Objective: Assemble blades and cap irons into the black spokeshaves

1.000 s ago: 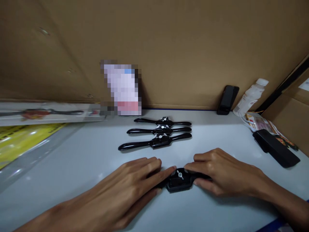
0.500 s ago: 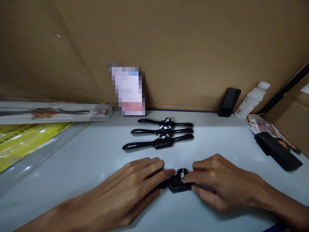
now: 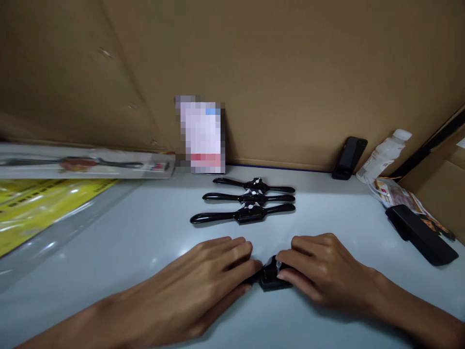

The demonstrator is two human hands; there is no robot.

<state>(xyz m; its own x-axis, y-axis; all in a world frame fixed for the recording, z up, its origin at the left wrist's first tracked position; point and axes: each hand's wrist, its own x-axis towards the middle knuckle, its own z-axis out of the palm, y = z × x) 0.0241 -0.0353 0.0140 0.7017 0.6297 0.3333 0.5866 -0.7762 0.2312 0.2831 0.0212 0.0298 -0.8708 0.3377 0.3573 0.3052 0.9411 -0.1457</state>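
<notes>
A black spokeshave (image 3: 271, 279) lies low on the table in front of me, between my hands. Its left handle is wrapped by the fingers of my left hand (image 3: 214, 278), which cover most of it. My right hand (image 3: 323, 266) is closed at the middle of the tool, thumb and forefinger pinching around the small silver screw (image 3: 279, 265) on its body. Those fingers hide the right handle. Beyond the hands, three more spokeshaves lie in a row: the nearest (image 3: 250, 215), the middle one (image 3: 254, 197) and the farthest (image 3: 257, 184).
Cardboard walls the table's back. Against it lean a blurred-out screen (image 3: 207, 135), a dark phone (image 3: 349, 157) and a bottle (image 3: 383, 156). At right, a black holder-like piece (image 3: 421, 235) lies by printed packets (image 3: 397, 194). Left are a long clear package (image 3: 145, 167) and yellow plastic sheeting (image 3: 43, 203).
My right thumb and forefinger have shifted from the spokeshave's right side onto its silver screw. My left hand keeps its hold. The whole view has shifted slightly.
</notes>
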